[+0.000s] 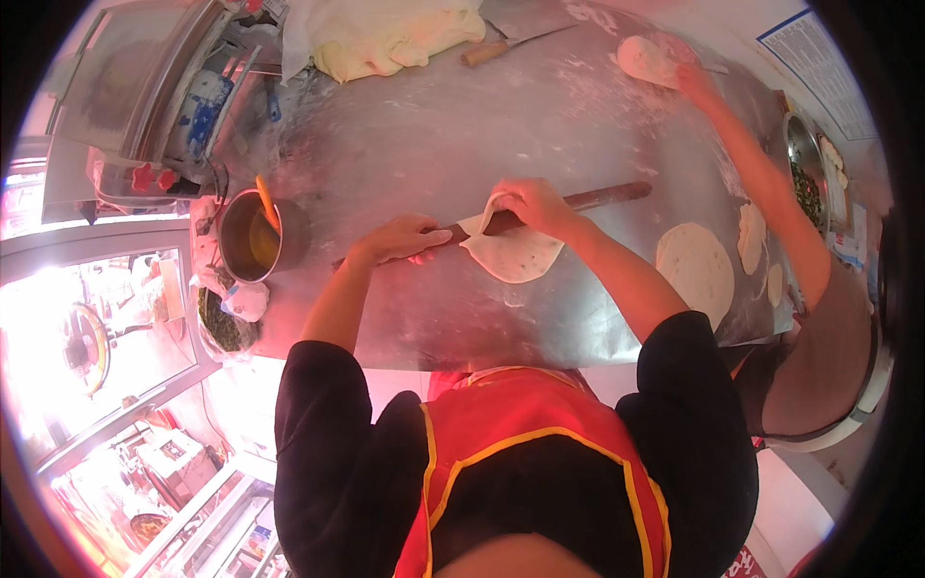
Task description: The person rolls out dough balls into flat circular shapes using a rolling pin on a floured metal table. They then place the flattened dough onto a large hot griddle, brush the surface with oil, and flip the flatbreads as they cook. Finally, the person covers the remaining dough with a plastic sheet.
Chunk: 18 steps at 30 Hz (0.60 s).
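A dark wooden rolling pin lies slanted across the metal worktop before me. My left hand is closed around its left part. Over the middle of the pin drapes a thin sheet of dough with a few dark specks, its near part hanging toward me. My right hand pinches the dough's far edge and holds it folded up over the pin. The pin's right end sticks out beyond that hand.
Left stands a metal pot of yellow liquid with an orange handle. A large dough mass and a wooden-handled knife lie at the back. Right are a flat dough round and a co-worker's arm, hand at floured dough.
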{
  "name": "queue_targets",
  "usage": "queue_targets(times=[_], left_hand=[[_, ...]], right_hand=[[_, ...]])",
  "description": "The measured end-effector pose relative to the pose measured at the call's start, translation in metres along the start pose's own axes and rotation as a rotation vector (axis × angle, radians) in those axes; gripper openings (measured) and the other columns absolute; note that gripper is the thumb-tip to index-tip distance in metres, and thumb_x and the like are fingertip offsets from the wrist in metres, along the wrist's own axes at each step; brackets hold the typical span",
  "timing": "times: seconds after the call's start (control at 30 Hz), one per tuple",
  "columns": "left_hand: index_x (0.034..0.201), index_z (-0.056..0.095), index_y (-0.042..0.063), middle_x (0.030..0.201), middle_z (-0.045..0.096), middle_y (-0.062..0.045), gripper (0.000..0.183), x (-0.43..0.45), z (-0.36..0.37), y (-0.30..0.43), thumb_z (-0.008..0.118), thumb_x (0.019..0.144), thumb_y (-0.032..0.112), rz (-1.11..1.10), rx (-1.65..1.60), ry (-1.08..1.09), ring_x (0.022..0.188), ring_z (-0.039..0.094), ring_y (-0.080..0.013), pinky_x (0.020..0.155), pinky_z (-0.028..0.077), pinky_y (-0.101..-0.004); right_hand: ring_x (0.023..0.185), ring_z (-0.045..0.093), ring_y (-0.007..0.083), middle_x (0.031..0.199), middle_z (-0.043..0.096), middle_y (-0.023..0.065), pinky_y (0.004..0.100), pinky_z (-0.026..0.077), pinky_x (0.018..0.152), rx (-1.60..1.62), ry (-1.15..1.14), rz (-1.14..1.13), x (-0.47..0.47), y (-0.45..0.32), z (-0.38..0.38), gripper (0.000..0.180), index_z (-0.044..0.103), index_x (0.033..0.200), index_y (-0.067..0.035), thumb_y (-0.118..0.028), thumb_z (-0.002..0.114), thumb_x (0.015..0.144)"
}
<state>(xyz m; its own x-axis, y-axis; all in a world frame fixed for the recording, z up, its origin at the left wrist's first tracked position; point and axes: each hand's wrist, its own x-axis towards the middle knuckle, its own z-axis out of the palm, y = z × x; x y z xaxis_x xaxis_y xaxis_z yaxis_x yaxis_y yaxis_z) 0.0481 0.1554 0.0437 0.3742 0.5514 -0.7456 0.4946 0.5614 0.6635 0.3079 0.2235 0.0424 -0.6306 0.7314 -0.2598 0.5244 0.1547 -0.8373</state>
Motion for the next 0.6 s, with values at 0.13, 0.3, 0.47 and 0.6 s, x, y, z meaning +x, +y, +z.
queue_targets(times=[0.13,0.3,0.47,0.6], left_hand=[[0.091,0.061,0.003,0.072,0.057,-0.004,0.037,0.008,-0.010,0.005,0.053,0.092,0.040,0.027,0.118,-0.004,0.063,0.052,-0.0115,0.057,0.043,-0.0264],[0.091,0.061,0.003,0.070,0.056,-0.003,0.037,0.003,-0.029,0.014,0.056,0.089,0.039,-0.081,-0.177,-0.170,0.058,0.052,-0.0123,0.055,0.043,-0.0263],[0.092,0.062,0.006,0.071,0.056,-0.002,0.039,0.009,-0.033,0.014,0.057,0.087,0.044,-0.014,0.037,-0.175,0.058,0.051,-0.0114,0.054,0.042,-0.0261],[0.093,0.063,0.010,0.071,0.055,0.000,0.039,0.002,-0.016,0.025,0.061,0.084,0.048,-0.094,-0.015,-0.168,0.058,0.050,-0.0102,0.052,0.041,-0.0262]], right_hand=[[0.084,0.060,0.0282,0.085,0.065,0.0113,0.0389,0.047,0.075,0.119,0.050,0.063,0.016,0.000,-0.001,0.016,0.065,0.095,-0.007,-0.014,0.055,0.085],[0.106,0.051,0.0291,0.112,0.057,0.0103,0.0393,0.041,0.088,-0.210,0.364,-0.229,-0.006,-0.006,0.016,0.028,0.057,0.112,-0.007,-0.010,0.058,0.084],[0.115,0.046,0.0317,0.122,0.052,0.0118,0.0461,0.037,0.096,-0.494,0.144,-0.296,-0.067,-0.030,0.044,0.042,0.049,0.124,-0.007,-0.010,0.058,0.083],[0.116,0.045,0.0330,0.124,0.050,0.0126,0.0487,0.035,0.097,-0.535,0.212,-0.447,-0.098,0.011,0.076,0.049,0.045,0.128,-0.006,-0.012,0.059,0.082]])
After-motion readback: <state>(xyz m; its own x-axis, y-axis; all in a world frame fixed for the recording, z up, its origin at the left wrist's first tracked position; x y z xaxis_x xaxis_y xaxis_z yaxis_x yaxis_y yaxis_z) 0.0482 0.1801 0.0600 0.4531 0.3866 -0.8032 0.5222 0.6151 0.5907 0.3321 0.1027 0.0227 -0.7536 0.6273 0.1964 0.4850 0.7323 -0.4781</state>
